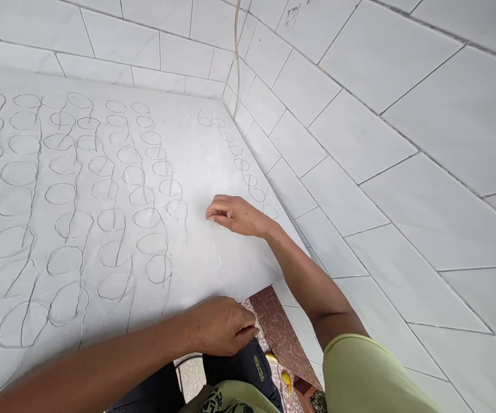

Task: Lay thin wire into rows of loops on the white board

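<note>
A white sheet (213,172) covers a counter and carries rows of thin wire loops (110,189) laid side by side. My right hand (237,215) reaches out over the sheet's bare middle, fingers pinched together on something small that I cannot make out. My left hand (222,327) rests at the sheet's near edge, fingers curled shut over that edge; what they hold is hidden. Another line of small loops (243,166) runs along the right edge beside the wall.
White tiled walls (360,132) close the counter at the back and right. A thin cord (236,57) hangs down in the corner. Below the near edge are a reddish-brown speckled ledge (280,327) and my dark trousers (239,367).
</note>
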Tool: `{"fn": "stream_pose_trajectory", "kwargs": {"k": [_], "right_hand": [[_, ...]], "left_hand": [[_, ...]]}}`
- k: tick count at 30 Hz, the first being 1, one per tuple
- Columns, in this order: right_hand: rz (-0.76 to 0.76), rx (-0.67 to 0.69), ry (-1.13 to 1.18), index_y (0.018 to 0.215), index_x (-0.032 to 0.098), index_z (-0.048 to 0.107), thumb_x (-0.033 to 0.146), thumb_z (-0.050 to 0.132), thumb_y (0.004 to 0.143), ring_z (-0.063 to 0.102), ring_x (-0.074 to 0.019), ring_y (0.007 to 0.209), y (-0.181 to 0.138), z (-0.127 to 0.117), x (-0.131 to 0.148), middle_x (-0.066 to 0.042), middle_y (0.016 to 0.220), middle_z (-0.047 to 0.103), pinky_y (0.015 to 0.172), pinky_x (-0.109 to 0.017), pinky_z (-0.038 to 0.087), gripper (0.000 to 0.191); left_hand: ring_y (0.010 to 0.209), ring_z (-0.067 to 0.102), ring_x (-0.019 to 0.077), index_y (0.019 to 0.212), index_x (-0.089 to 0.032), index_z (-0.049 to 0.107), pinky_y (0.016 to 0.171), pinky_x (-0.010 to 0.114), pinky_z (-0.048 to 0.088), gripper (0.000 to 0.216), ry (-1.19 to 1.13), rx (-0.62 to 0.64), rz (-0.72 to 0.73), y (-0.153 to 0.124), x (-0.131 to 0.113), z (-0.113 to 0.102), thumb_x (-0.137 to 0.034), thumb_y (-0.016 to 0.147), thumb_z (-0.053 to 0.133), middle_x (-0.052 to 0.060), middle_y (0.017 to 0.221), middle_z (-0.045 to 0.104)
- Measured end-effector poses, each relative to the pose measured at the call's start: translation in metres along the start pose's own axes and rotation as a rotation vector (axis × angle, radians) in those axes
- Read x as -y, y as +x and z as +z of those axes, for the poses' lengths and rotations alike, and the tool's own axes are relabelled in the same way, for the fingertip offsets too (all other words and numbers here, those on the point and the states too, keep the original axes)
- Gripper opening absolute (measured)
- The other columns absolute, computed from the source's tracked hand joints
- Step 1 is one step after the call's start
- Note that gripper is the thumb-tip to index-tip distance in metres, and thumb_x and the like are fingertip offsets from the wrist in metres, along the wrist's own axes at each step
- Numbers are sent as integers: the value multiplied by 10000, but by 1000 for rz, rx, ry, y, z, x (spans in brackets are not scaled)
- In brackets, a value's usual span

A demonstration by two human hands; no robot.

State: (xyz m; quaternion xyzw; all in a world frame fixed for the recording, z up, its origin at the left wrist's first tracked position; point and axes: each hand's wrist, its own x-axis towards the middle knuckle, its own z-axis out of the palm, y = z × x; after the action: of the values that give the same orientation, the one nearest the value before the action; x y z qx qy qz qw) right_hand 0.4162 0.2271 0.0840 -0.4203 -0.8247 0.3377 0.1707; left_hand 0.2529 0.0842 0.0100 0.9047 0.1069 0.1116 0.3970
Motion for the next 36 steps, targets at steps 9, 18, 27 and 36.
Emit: {"fn": "stream_pose_trajectory", "kwargs": {"k": [9, 18, 27, 36], "right_hand": [[-182, 245, -106, 884, 184, 646, 164, 456, 997, 519, -122, 752, 46, 26, 17, -33, 991, 589, 688, -290, 393, 223], [-183, 84, -142, 1003, 191, 664, 191, 451, 1018, 557, -158, 868, 47, 26, 12, -64, 1082, 607, 776, -320, 436, 213], [150, -573, -74, 977, 219, 719, 350, 521, 1006, 603, -180, 810, -49, 4, -37, -52, 925, 685, 682, -321, 468, 239], [495, -869, -240, 957, 189, 711, 351, 501, 946, 620, -201, 794, -131, -5, -98, -76, 941, 716, 735, -359, 490, 266]], "left_hand": [[615, 535, 128, 689, -195, 427, 579, 292, 321, 307, 16, 4, 4, 0, 1, 2, -293, 974, 489, -4, 690, 633], [620, 530, 125, 697, -196, 425, 592, 289, 325, 299, 19, 9, -4, -1, 0, 1, -297, 972, 486, -10, 694, 633], [592, 496, 124, 692, -195, 393, 585, 293, 306, 315, 1, 11, -4, 0, 3, 3, -290, 978, 483, -15, 666, 604], [587, 452, 125, 699, -192, 388, 591, 300, 293, 322, -7, 38, -38, 2, -1, -3, -276, 1003, 453, -14, 658, 573]]}}
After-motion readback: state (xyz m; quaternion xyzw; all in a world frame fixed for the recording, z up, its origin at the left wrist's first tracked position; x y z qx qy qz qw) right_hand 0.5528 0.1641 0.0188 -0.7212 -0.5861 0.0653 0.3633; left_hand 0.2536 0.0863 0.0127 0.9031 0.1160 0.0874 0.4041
